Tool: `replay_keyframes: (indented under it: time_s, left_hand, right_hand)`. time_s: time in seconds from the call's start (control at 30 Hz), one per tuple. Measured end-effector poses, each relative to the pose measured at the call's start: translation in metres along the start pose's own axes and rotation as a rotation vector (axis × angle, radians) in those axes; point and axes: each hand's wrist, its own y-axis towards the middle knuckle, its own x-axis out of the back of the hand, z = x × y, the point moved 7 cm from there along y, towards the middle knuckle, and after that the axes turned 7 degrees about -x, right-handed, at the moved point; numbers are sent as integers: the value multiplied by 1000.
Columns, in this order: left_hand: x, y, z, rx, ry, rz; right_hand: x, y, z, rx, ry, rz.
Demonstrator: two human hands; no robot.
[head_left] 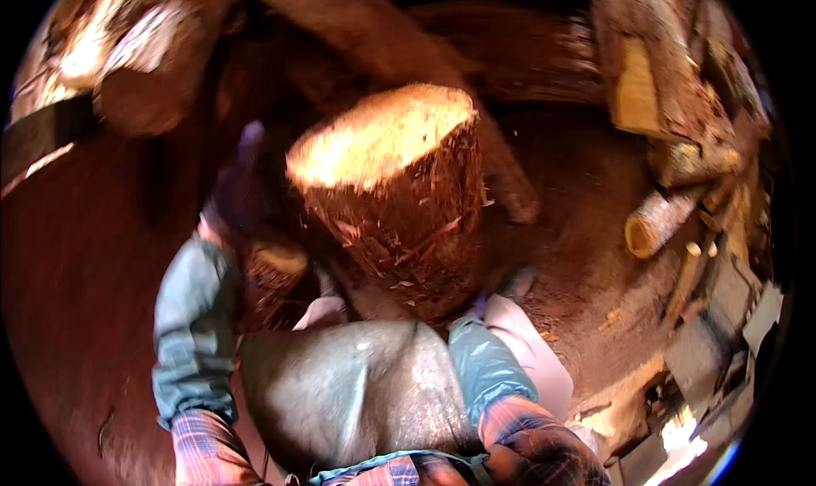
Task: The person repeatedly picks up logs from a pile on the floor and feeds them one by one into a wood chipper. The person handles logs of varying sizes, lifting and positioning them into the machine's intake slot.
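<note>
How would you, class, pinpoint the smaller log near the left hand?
Start at the big upright stump. At its lower left, just below the dark-gloved left hand, sits the smaller log. Its tan cut face is far smaller and dimmer than the stump's.

A big stump (399,205) stands on the brown floor (85,316), with a smaller log (278,261) near its left side. A short round log (663,221) lies off to the right. A long log (378,35) seems to rest behind the stump, but it is dark there.

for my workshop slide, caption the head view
Left hand out to the left of a thick, pale-topped, rough-sided stump, with logs lying around.
</note>
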Motion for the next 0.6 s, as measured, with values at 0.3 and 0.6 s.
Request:
replay_keyframes:
  time_s: [0.3,0.6]
  left_hand:
    - [-128,-2,-67,-286,-376,355]
    - [-208,-171,-218,116,-643,344]
  right_hand:
    - [2,-5,-8,30,205,-26]
    - [-79,-143,-26,261,2771,539]
